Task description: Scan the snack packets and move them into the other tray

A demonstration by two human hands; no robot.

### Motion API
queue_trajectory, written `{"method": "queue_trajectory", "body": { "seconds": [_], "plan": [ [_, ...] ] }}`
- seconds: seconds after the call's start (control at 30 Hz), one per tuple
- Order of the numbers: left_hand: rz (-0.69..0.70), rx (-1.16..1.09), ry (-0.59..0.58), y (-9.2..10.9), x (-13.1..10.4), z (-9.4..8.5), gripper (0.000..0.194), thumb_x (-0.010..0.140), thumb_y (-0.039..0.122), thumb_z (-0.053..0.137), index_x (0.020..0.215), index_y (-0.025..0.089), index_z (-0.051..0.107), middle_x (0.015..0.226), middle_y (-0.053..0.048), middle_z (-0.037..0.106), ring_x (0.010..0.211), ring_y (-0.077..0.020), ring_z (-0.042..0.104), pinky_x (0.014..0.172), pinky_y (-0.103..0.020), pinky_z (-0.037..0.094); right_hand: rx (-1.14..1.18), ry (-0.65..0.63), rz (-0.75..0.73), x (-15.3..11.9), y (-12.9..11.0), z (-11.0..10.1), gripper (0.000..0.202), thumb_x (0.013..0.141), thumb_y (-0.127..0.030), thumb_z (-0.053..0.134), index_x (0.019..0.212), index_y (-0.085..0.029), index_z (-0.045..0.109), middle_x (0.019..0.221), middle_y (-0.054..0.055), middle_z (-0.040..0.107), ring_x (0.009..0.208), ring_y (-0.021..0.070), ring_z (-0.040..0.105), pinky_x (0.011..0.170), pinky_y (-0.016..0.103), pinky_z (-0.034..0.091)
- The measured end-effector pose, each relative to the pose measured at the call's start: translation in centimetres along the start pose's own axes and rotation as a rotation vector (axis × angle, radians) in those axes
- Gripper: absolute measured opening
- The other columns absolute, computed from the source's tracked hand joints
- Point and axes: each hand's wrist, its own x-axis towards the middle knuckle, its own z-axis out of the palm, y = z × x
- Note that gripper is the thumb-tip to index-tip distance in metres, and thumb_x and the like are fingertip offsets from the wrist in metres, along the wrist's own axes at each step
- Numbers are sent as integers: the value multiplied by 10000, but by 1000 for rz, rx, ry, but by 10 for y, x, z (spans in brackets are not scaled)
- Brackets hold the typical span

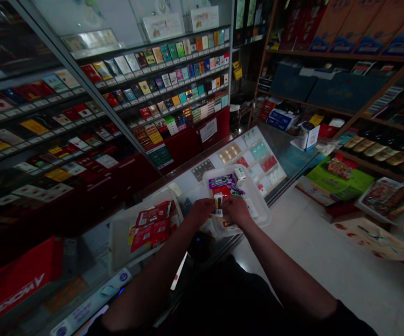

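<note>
Both my hands meet over a white plastic tray (263, 210) on the glass counter. Between my left hand (201, 212) and my right hand (237, 211) is a small packet (219, 204) with a white end and a dark, yellowish middle; its exact kind is unclear. The fingers of both hands are closed on it. Purple packets (219, 181), a red packet (222, 190) and a small white-and-green box (239, 174) lie in the tray around my hands. To the left, a second white tray (118, 242) holds several red snack packets (153, 228).
Shelves of cigarette packs (160, 84) line the wall beyond the glass counter (202, 172). A red box (20, 280) stands at the lower left. Right of the floor (293, 233) are a green box (342, 182), packaged food trays (384, 200) and wooden shelves of bottles (380, 149).
</note>
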Motion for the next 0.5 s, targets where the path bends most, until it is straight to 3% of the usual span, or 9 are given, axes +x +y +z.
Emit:
{"method": "queue_trajectory", "body": {
  "seconds": [0.2, 0.4, 0.5],
  "plan": [
    [23, -6, 34, -21, -19, -22, 213, 812, 302, 590, 885, 163, 734, 846, -95, 722, 717, -184, 642, 627, -275, 502, -18, 4, -68, -13, -11, 35, 106, 728, -219, 628, 750, -187, 726, 720, -8, 701, 697, 143, 620, 652, 233, 400],
    [222, 229, 71, -32, -35, -43, 130, 812, 235, 603, 837, 188, 721, 1016, -96, 733, 1010, -219, 647, 947, -348, 508, -76, 36, -107, -28, -21, 55, 155, 774, -266, 618, 780, -180, 748, 794, 23, 723, 744, 156, 629, 680, 248, 403],
    [271, 341, 71, -38, -42, -47, 224, 875, 250, 514, 936, 197, 723, 986, -64, 740, 963, -205, 664, 924, -348, 520, -79, 71, -88, -34, -22, 61, 144, 763, -249, 601, 737, -178, 723, 742, 16, 700, 704, 155, 609, 653, 252, 387]
  ]
}}
